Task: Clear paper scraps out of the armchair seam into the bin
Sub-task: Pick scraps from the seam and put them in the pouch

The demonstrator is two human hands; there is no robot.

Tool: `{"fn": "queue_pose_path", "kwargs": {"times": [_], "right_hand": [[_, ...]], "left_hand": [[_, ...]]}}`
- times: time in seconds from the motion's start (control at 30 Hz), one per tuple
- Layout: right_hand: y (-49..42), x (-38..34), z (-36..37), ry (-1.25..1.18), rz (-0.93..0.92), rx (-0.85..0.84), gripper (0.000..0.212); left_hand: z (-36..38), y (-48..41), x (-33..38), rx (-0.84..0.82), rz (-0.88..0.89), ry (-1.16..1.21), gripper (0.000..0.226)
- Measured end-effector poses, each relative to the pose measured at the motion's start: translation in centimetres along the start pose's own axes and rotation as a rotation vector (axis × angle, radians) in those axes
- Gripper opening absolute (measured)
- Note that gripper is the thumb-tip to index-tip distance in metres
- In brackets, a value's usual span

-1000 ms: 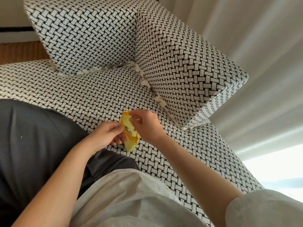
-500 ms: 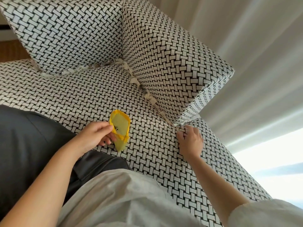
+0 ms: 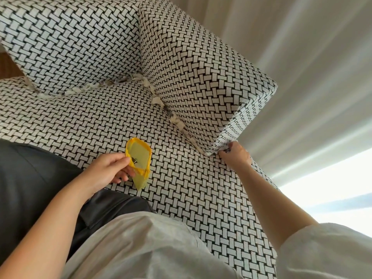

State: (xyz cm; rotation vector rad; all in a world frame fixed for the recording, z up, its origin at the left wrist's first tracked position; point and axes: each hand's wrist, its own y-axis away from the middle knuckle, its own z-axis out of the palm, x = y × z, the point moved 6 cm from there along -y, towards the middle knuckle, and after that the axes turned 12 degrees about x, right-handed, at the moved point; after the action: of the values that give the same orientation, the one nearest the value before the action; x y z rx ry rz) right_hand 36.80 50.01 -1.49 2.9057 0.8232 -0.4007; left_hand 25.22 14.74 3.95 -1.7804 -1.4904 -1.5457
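Pouch (image 3: pixel 138 158) in left hand (image 3: pixel 106 172), right hand (image 3: pixel 235 156) at end of scrap-lined seam (image 3: pixel 175 120)

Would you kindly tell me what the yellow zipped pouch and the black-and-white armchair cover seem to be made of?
The yellow zipped pouch looks like thin, semi-translucent plastic or coated mesh, matte, with a fabric-edged zip. The black-and-white armchair cover seems woven textile: a coarse basket-weave pattern, no sheen.
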Motion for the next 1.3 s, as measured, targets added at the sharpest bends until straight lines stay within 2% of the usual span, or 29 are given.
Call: {"fn": "queue_pose_path", "kwargs": {"times": [0.2, 0.57, 0.7, 0.9, 1.3], "right_hand": [[-0.2, -0.2, -0.2, -0.013, -0.045, 0.069, 0.023], [0.6, -1.4, 0.0, 0.224, -0.132, 0.026, 0.045], [0.2, -1.4, 0.0, 0.205, -0.123, -0.024, 0.046], [0.0, -1.4, 0.2, 0.213, -0.146, 0.028, 0.042], [-0.6, -1.6, 0.3, 0.213, -0.106, 0.011, 0.048]], "left_hand": [[0.1, 0.0, 0.1, 0.004, -0.006, -0.005, 0.025], [-0.5, 0.9, 0.4, 0.010, 0.026, -0.052, 0.025], [-0.6, 0.9, 0.3, 0.014, 0.039, -0.063, 0.024], [-0.5, 0.5, 0.2, 0.018, 0.036, -0.047, 0.025], [-0.4, 0.6, 0.3, 0.008, 0.041, -0.064, 0.025]]}}
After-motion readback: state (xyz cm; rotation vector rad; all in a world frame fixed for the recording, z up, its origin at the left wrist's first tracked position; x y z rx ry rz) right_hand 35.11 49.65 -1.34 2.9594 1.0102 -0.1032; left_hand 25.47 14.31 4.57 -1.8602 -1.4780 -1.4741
